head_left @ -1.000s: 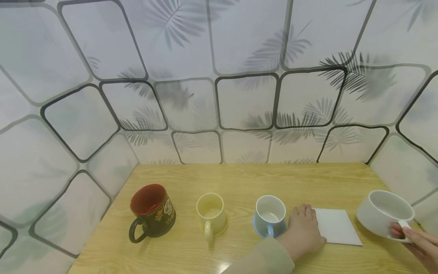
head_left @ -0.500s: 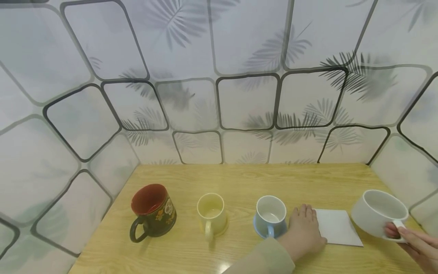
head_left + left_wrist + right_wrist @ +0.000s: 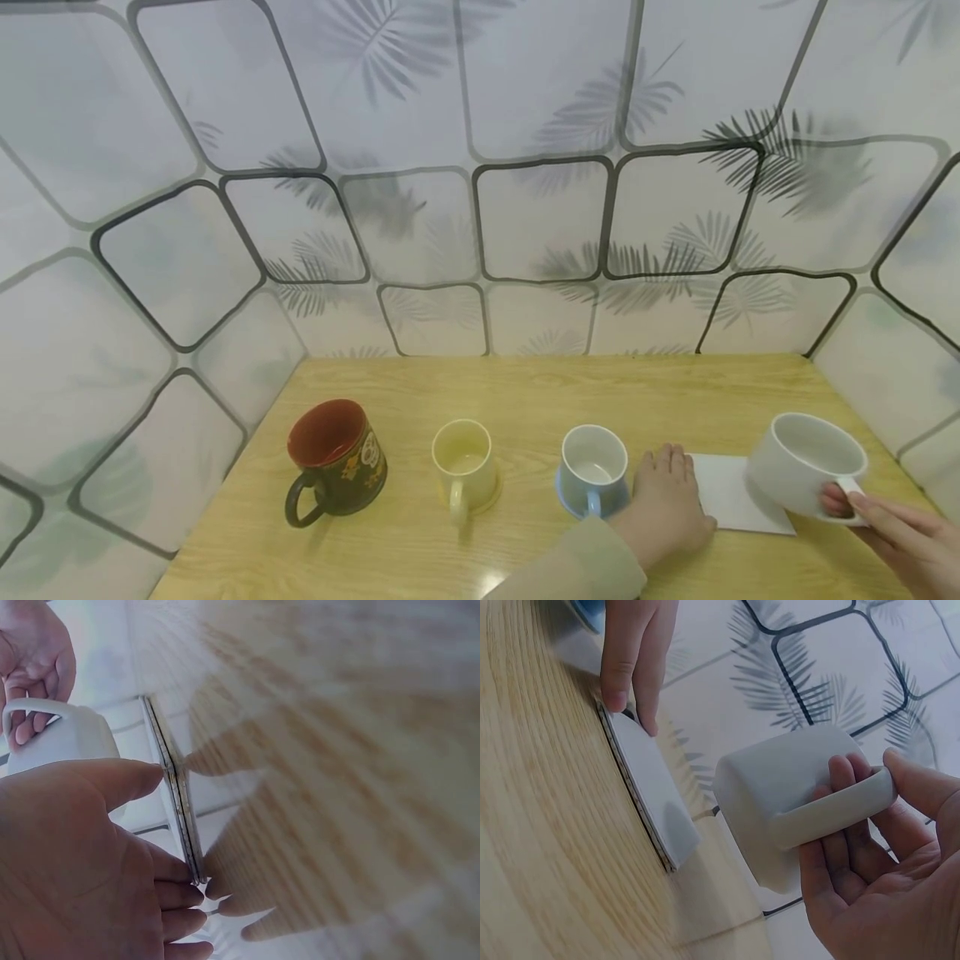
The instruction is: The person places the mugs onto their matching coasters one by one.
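My right hand grips a wide white mug by its handle, fingers curled through the loop and thumb on top. The mug hangs tilted in the air over the right part of a white square coaster. In the right wrist view, a gap shows between the mug's base and the coaster. My left hand lies along the coaster's left edge, thumb and fingers extended. Its fingertips touch that edge in the left wrist view, where the coaster appears edge-on with a dark line between layers.
Left of my left hand, a pale blue mug stands on a blue coaster. Further left are a yellow mug on a yellow coaster and a dark mug with a red inside. Patterned walls enclose the wooden table.
My right hand has carried the white mug leftward, from beside the white coaster to over its right part. The left hand has stayed at the coaster's edge.
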`<move>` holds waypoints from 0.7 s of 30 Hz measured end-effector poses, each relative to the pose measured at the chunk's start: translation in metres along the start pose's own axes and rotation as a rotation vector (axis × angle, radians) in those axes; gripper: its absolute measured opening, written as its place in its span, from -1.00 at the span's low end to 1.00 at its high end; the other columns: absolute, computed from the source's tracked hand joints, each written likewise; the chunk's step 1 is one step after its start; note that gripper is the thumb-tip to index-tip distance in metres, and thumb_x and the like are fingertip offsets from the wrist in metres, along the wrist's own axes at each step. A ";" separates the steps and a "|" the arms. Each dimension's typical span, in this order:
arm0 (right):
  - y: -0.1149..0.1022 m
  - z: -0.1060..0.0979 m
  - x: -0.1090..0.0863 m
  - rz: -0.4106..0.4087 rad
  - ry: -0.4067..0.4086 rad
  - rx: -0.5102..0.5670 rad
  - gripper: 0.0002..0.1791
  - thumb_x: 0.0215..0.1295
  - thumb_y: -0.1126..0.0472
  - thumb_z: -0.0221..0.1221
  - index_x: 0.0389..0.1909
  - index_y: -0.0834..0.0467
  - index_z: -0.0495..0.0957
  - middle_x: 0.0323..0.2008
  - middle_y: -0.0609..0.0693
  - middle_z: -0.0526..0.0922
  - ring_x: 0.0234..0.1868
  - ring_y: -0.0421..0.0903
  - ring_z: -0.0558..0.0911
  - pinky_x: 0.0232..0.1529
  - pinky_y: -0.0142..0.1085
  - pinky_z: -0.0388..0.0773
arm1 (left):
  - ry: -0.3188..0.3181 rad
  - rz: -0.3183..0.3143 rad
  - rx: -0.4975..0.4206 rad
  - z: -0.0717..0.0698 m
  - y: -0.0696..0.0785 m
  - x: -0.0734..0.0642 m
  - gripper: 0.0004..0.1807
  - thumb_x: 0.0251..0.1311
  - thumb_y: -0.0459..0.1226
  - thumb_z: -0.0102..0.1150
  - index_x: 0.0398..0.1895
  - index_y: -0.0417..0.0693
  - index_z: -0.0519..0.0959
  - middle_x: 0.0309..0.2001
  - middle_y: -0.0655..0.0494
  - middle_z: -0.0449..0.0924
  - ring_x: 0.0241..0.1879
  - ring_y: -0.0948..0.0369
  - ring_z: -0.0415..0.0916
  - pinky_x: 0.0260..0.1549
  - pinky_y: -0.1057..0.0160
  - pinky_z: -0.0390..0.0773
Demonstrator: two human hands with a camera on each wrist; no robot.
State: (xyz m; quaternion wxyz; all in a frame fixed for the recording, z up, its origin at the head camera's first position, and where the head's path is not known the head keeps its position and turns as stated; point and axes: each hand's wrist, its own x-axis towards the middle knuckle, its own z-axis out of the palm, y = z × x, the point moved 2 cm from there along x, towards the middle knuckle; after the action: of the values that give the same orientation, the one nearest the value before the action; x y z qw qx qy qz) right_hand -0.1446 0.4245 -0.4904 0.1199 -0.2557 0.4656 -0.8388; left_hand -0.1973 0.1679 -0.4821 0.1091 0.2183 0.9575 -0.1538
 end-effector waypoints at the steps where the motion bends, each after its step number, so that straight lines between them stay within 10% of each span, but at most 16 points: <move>1: 0.000 0.001 0.001 -0.002 -0.004 -0.002 -0.36 0.70 0.50 -0.47 0.33 0.28 0.59 0.28 0.07 0.72 0.30 -0.20 0.71 0.21 -0.60 0.60 | 0.000 0.001 0.007 0.000 0.000 0.000 -0.13 0.43 0.49 -0.32 0.70 0.45 -0.01 0.70 0.48 -0.08 0.70 0.40 -0.10 0.67 0.31 0.06; 11: 0.005 0.012 0.012 -0.001 -0.233 0.174 -0.34 0.66 0.53 -0.61 0.50 0.41 0.34 0.47 0.20 0.51 0.49 -0.07 0.55 0.47 -0.47 0.47 | -0.005 0.006 0.000 0.001 0.000 0.000 -0.14 0.44 0.48 -0.35 0.70 0.44 -0.03 0.70 0.47 -0.11 0.71 0.40 -0.13 0.68 0.30 0.05; 21: 0.010 0.019 0.013 0.094 -0.079 -0.013 -0.36 0.70 0.50 -0.48 0.45 0.24 0.50 0.36 0.03 0.66 0.37 -0.25 0.64 0.32 -0.58 0.55 | -0.006 0.005 -0.003 0.001 0.000 0.002 -0.13 0.43 0.49 -0.33 0.70 0.44 -0.03 0.70 0.47 -0.11 0.71 0.40 -0.14 0.67 0.31 0.05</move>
State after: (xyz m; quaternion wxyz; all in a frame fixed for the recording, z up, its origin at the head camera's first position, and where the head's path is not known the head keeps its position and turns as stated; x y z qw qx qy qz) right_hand -0.1455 0.3998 -0.4863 0.1759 -0.2672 0.4773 -0.8185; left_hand -0.1991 0.1686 -0.4838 0.1129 0.2199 0.9569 -0.1526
